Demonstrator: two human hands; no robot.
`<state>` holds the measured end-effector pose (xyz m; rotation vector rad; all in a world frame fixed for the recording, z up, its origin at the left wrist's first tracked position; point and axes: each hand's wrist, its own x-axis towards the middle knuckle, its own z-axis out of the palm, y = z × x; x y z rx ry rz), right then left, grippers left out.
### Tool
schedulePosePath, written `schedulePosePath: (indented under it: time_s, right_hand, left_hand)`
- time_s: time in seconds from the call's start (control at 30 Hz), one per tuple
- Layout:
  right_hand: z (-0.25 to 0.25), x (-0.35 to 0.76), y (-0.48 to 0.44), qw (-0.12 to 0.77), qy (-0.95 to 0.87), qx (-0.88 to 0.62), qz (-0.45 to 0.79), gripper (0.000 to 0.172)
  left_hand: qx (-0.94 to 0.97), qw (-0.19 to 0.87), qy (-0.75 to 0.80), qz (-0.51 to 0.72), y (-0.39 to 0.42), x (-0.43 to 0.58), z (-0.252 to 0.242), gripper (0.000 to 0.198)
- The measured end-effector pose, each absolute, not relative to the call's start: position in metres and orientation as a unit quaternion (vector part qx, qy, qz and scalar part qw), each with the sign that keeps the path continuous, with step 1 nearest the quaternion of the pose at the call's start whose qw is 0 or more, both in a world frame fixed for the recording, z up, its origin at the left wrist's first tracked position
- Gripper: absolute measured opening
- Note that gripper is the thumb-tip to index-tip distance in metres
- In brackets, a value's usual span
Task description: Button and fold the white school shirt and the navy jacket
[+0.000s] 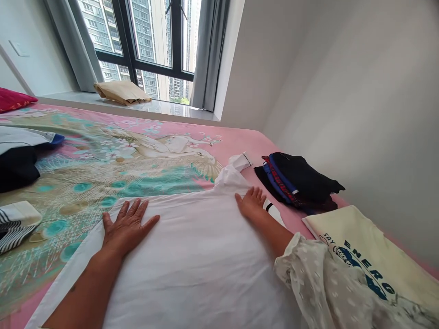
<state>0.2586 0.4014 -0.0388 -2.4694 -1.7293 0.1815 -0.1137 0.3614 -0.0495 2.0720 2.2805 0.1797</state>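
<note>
between the left hand [125,230] and the right hand [252,204], a broad flat stretch of white garment [195,246] leaves room to pass. rightward, the stack of dark clothes [302,176] blocks the way just beside the right hand, the wall [360,100] behind it. leftward, the bedsheet [85,201] offers a low path to the striped garment [20,224].

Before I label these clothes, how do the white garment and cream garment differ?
The white garment has a plain middle; the cream garment bears dark lettering. The left hand and right hand touch the white garment, not the cream garment. Both lie on the bedding.
</note>
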Motion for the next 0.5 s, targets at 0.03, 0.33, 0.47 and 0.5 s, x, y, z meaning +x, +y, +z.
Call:
schedulePosePath:
  time_s: [0.03, 0.33, 0.47, 0.5]
  right_hand:
    - [-0.041, 0.248, 0.393, 0.056, -0.593, -0.801, 0.067, 0.094]
    - [-0.035, 0.239, 0.404, 0.037, -0.513, -0.852, 0.1, 0.101]
    - [-0.041, 0.235, 0.397, 0.045, -0.569, -0.814, 0.105, 0.098]
    - [-0.044, 0.234, 0.393, 0.05, -0.583, -0.804, 0.106, 0.1]
  left_hand:
    - [0.673, 0.027, 0.737, 0.06, 0.362, -0.115, -0.051, 0.076]
    - [0.673, 0.032, 0.736, 0.061, 0.362, -0.115, -0.05, 0.077]
    - [0.675, 0.029, 0.734, 0.065, 0.362, -0.114, -0.049, 0.077]
    - [0.676, 0.026, 0.733, 0.065, 0.362, -0.114, -0.05, 0.077]
